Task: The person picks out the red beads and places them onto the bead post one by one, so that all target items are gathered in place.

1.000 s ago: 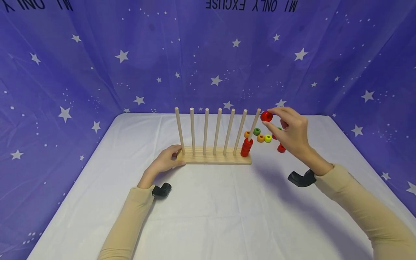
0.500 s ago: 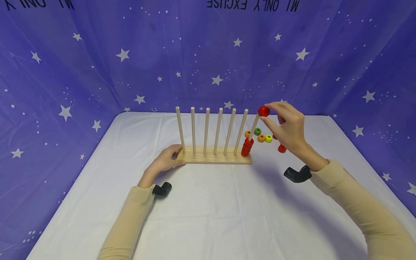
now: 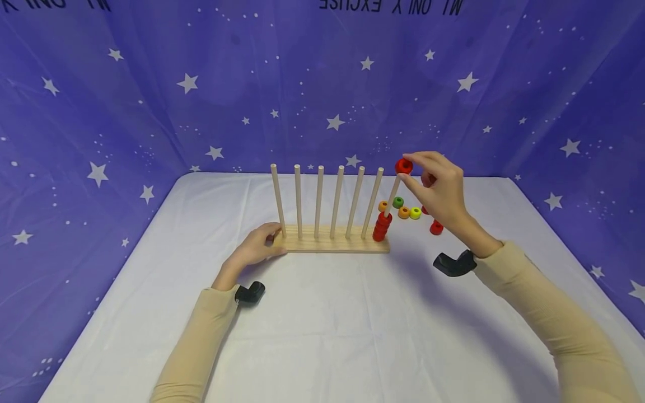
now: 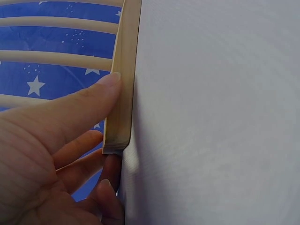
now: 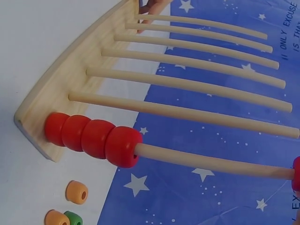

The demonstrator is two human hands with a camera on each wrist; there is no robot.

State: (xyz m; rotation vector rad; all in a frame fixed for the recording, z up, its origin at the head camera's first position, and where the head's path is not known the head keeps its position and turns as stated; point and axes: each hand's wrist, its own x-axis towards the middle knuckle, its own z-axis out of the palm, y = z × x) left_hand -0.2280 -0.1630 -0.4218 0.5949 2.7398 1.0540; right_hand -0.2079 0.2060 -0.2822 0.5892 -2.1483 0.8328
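Note:
My right hand (image 3: 437, 187) pinches a red bead (image 3: 403, 166) between thumb and fingertips, right at the top of the rightmost peg (image 3: 392, 196). In the right wrist view that red bead (image 5: 296, 174) shows at the edge, overlapping the peg's tip. Several red beads (image 5: 93, 137) are stacked at the foot of the same peg. The wooden peg rack (image 3: 327, 245) stands upright on the table, its other pegs bare. My left hand (image 3: 256, 246) grips the left end of its base; in the left wrist view the thumb lies along the base (image 4: 124, 84) and fingers curl behind the end.
Behind the rack's right end lie loose beads: a green bead (image 3: 398, 202), a yellow bead (image 3: 415, 213), orange beads (image 3: 404, 212) and a red bead (image 3: 436, 228). A white cloth (image 3: 322, 324) covers the table. A purple star-patterned curtain (image 3: 302, 84) hangs around it.
My right hand has moved left and slightly up, bringing the red bead from beside the rightmost peg to over its tip. The left hand and rack have stayed in place.

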